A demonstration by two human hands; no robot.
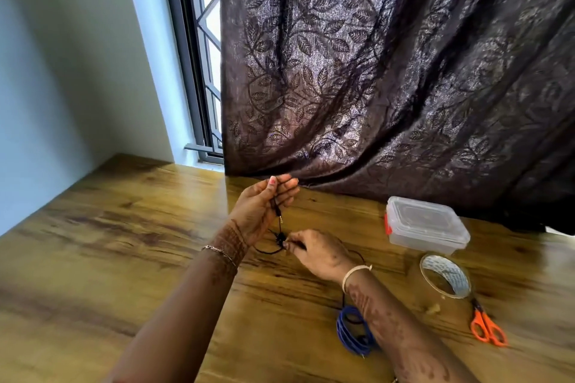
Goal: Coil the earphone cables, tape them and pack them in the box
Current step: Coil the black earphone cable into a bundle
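Observation:
My left hand (263,207) is raised above the wooden table (124,242), thumb and fingers pinching the plug end of a thin black earphone cable (278,228). The cable hangs down to my right hand (317,253), which pinches it at a small tangle near the table. From there the black cable trails back under my right wrist. A coiled blue earphone cable (351,333) lies on the table beside my right forearm. The clear plastic box (426,225), lid on with a red clip, stands to the right.
A roll of clear tape (446,277) lies in front of the box. Orange-handled scissors (487,328) lie near the tape. A dark leaf-patterned curtain (389,71) hangs behind the table and touches its back edge. A window and wall are at the left.

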